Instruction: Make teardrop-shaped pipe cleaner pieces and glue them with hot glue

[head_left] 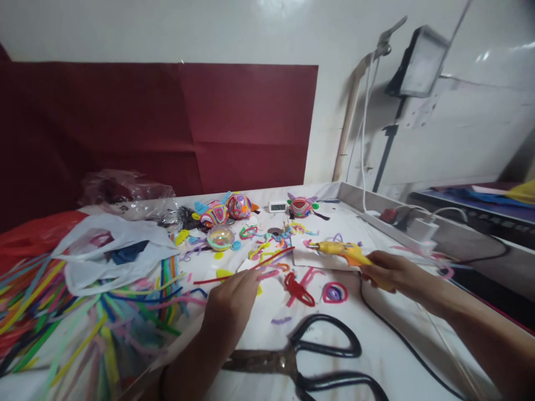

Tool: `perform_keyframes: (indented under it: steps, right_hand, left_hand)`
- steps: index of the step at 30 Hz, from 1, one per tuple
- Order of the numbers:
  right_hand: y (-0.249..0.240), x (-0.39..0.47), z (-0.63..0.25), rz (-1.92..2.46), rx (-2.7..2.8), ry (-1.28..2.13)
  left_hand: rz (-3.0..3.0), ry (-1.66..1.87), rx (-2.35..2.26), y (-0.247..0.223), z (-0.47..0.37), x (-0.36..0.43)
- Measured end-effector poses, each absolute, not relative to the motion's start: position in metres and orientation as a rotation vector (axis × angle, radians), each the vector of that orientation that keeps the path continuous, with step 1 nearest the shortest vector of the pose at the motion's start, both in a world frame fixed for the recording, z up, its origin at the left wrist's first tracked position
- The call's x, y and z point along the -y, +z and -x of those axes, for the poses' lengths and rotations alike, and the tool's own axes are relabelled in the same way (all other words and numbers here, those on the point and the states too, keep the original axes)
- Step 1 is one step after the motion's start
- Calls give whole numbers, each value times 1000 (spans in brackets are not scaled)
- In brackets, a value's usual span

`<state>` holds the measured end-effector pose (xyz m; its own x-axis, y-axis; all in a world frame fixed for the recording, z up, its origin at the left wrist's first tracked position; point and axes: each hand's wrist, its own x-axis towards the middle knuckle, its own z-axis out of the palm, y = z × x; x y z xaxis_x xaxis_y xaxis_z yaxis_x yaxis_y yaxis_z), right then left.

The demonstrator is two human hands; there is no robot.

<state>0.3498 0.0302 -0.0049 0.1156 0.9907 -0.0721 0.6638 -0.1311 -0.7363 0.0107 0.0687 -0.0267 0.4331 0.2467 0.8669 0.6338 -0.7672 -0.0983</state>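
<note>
My right hand (382, 267) is wrapped round the handle of a yellow hot glue gun (334, 249). Its nozzle points left, over a white card (311, 257) with a small pink piece near the tip. My left hand (234, 301) lies low over the table, fingers stretched out flat. Its fingertips are beside a pink pipe cleaner (270, 274); whether they touch it I cannot tell. A long red pipe cleaner (273, 258) runs behind that hand. Close by are a red looped bundle (298, 289) and a pink-and-purple coil (334, 292). Black-handled scissors (288, 362) lie in front, blades partly hidden by my left arm.
Loose pipe cleaners (100, 323) and a white plastic bag (104, 245) crowd the left side. Colourful decorated balls (240, 206), a round clear container (220, 238) and a small digital clock (277, 207) stand behind. A black cord (388, 320) trails at right, near a white plug (421, 229).
</note>
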Motion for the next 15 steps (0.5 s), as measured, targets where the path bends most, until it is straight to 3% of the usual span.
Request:
perform_keyframes:
  steps: [15]
  right_hand:
    - [23, -36, -298, 1305, 1296, 1095]
  left_hand:
    - [2245, -1298, 911, -32, -10, -70]
